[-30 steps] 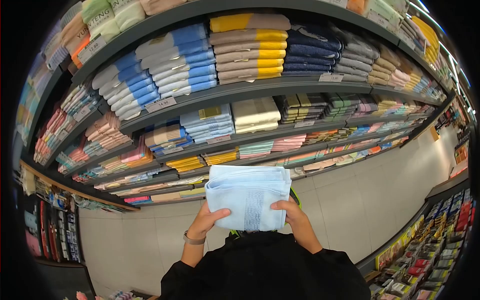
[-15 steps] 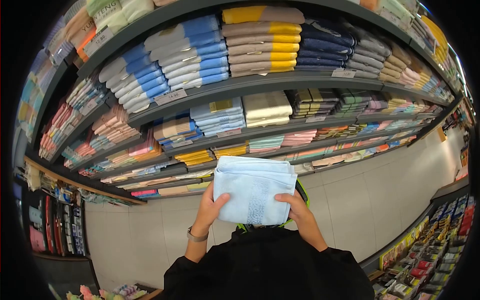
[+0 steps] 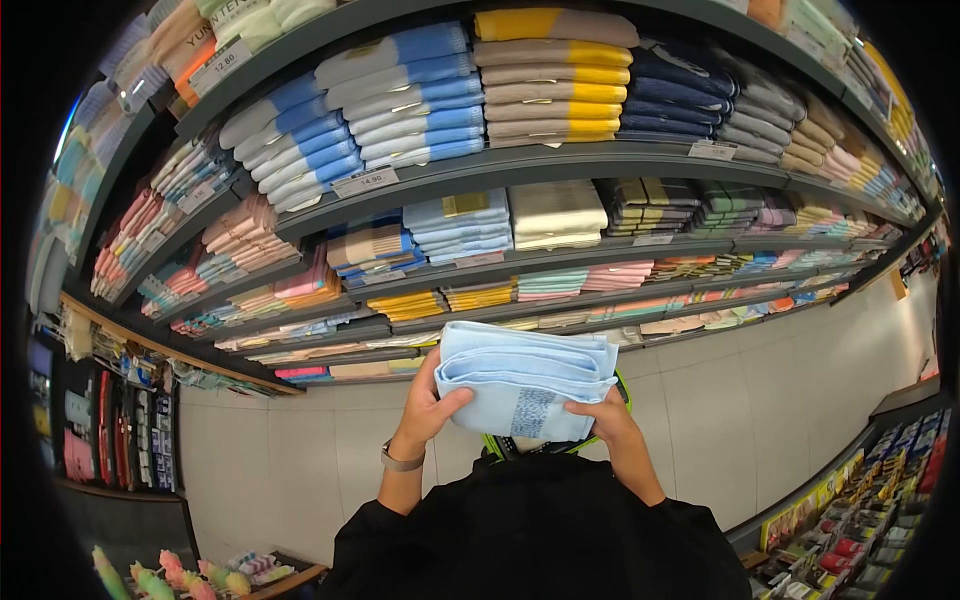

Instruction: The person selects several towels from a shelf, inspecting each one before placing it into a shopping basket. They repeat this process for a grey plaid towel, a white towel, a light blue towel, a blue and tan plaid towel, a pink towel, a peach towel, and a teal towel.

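A folded light blue towel (image 3: 527, 375) with a textured darker band is held in front of my body, its layered folded edge facing up. My left hand (image 3: 428, 405) grips its left side, thumb on the front and fingers behind. On the right side my right hand (image 3: 608, 415) holds it the same way, thumb on the front near the lower corner. Below and behind the towel, part of a green-rimmed object (image 3: 492, 446) shows; most of it is hidden.
Shelves (image 3: 400, 185) full of folded towels curve across the front. A stack of light blue towels (image 3: 457, 227) lies on a middle shelf beside cream ones (image 3: 558, 214). Packaged goods (image 3: 850, 530) fill a rack at the lower right. Another display (image 3: 110, 430) stands at the left.
The towel has tipped so that its folded layers show more, and both hands have shifted slightly right with it. The shelves sit a little further right in view.
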A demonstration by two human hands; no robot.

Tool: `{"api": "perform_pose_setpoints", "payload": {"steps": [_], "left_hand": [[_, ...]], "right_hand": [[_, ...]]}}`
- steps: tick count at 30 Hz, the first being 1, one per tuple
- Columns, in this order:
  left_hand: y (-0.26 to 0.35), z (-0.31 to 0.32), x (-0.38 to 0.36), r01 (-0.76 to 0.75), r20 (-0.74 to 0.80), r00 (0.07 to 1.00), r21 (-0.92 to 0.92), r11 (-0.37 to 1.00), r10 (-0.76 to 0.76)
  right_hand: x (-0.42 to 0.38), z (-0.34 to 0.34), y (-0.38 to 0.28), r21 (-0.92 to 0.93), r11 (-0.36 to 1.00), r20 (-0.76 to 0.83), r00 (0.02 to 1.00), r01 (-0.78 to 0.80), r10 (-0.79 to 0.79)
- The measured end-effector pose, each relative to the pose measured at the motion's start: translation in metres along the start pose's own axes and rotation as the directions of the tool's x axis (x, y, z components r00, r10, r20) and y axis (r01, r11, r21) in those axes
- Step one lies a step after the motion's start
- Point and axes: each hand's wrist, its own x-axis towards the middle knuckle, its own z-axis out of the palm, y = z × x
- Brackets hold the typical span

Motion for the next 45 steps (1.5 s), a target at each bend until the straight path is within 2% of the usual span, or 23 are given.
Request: {"api": "perform_pose_setpoints", "payload": {"steps": [1, 2, 4, 9, 15, 23, 33, 39, 41, 42, 44, 45], "left_hand": [[0.000, -0.002, 0.000, 0.033, -0.005, 0.999, 0.020, 0.999, -0.033], [-0.001, -0.003, -0.001, 0.066, -0.010, 0.998, 0.039, 0.997, -0.065], [-0.006, -0.007, -0.002, 0.068, -0.017, 0.998, 0.037, 0.997, -0.067], [-0.009, -0.011, -0.007, 0.061, -0.036, 0.998, 0.073, 0.995, -0.059], [0.000, -0.003, -0.010, 0.037, -0.086, 0.996, -0.035, 0.999, -0.040], [-0.003, -0.007, -0.014, 0.089, -0.091, 0.992, 0.009, 0.996, -0.088], [-0.015, -0.015, -0.021, 0.077, -0.109, 0.992, 0.048, 0.996, -0.071], [-0.011, -0.014, -0.019, 0.072, -0.033, 0.997, -0.001, 0.997, -0.072], [-0.016, -0.018, -0.017, 0.130, 0.039, 0.991, -0.170, 0.977, -0.126], [-0.022, -0.022, -0.018, 0.131, 0.040, 0.991, -0.170, 0.977, -0.126], [-0.030, -0.027, -0.017, 0.340, 0.191, 0.930, -0.132, 0.931, -0.313], [-0.033, -0.027, -0.018, 0.343, 0.195, 0.929, -0.132, 0.930, -0.315]], "right_hand": [[0.000, 0.000, 0.001, -0.109, 0.994, 0.019, 1.000, 0.023, -0.021], [-0.001, 0.001, 0.002, -0.108, 0.994, 0.021, 1.000, 0.022, -0.020], [-0.002, 0.006, 0.002, -0.147, 0.980, 0.083, 0.989, 0.133, -0.122], [-0.004, 0.010, 0.003, -0.112, 0.988, 0.098, 0.991, 0.104, -0.093], [-0.004, 0.017, -0.002, -0.041, 0.998, 0.079, 0.996, 0.041, -0.038], [-0.004, 0.025, -0.007, -0.011, 1.000, 0.092, 0.996, -0.004, 0.005], [0.002, 0.023, -0.003, -0.006, 1.000, 0.054, 0.999, 0.006, -0.006], [0.006, 0.023, -0.003, 0.064, 0.998, -0.045, 0.999, -0.011, 0.013], [0.007, 0.022, -0.004, 0.098, 0.995, -0.071, 0.997, 0.009, -0.002], [0.007, 0.021, -0.005, 0.119, 0.993, -0.090, 0.996, -0.008, 0.019], [0.009, 0.020, -0.007, 0.142, 0.990, -0.110, 0.993, -0.023, 0.039], [0.010, 0.020, -0.007, 0.162, 0.987, -0.118, 0.992, -0.020, 0.040]]}}
